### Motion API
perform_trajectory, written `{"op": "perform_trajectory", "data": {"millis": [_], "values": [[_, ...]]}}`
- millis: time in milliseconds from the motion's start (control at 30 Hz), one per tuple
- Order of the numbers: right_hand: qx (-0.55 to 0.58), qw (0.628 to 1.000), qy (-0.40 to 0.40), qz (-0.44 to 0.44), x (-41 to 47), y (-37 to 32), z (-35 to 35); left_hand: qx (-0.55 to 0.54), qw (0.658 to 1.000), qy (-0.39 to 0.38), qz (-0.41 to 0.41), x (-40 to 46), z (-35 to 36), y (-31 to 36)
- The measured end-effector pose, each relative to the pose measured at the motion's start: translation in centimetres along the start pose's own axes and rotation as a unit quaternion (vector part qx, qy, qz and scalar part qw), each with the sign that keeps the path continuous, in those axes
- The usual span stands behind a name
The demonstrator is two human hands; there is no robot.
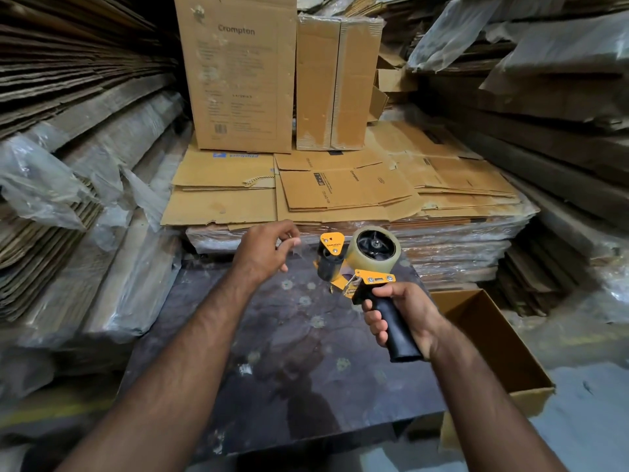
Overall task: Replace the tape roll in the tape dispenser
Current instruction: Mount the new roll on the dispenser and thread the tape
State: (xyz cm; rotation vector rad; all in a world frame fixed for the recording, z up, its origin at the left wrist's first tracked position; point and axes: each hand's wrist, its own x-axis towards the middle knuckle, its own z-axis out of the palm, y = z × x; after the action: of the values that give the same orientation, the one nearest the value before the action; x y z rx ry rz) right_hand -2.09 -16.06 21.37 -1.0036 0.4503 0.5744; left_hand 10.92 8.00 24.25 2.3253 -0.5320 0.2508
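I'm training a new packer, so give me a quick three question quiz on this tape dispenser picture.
1. True or false: a tape roll sits on the tape dispenser.
2. Which hand grips the black handle? A) left B) right
3. What does the left hand pinch?

Key:
1. True.
2. B, the right hand.
3. It seems to be the clear tape's loose end, pulled out from the roller.

The tape dispenser [354,267] has a glossy orange metal frame and matt black grip; its tape roll [372,252] is shiny clear plastic. At twelve o'clock, rough brown cardboard sheets [340,185] lie flat.
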Motion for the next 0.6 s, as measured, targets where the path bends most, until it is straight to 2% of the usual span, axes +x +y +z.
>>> {"op": "perform_trajectory", "data": {"millis": [100, 300, 500, 600], "values": [[-0.003, 1.000, -0.018, 0.003, -0.1, 0.1, 0.4, -0.031, 0.999, 0.002, -0.011, 0.9, 0.7, 0.8], [0.002, 1.000, -0.016, 0.005, -0.3, 0.5, 0.5, -0.207, 0.974, 0.025, -0.093, 1.3, 2.5, 1.5], [0.010, 1.000, -0.021, 0.008, -0.8, 0.7, 0.2, -0.341, 0.929, -0.054, -0.133, 1.1, 2.2, 1.5], [0.003, 1.000, -0.025, 0.010, -1.0, 0.7, 0.2, -0.342, 0.923, -0.107, -0.137, 1.0, 1.5, 1.3]]}}
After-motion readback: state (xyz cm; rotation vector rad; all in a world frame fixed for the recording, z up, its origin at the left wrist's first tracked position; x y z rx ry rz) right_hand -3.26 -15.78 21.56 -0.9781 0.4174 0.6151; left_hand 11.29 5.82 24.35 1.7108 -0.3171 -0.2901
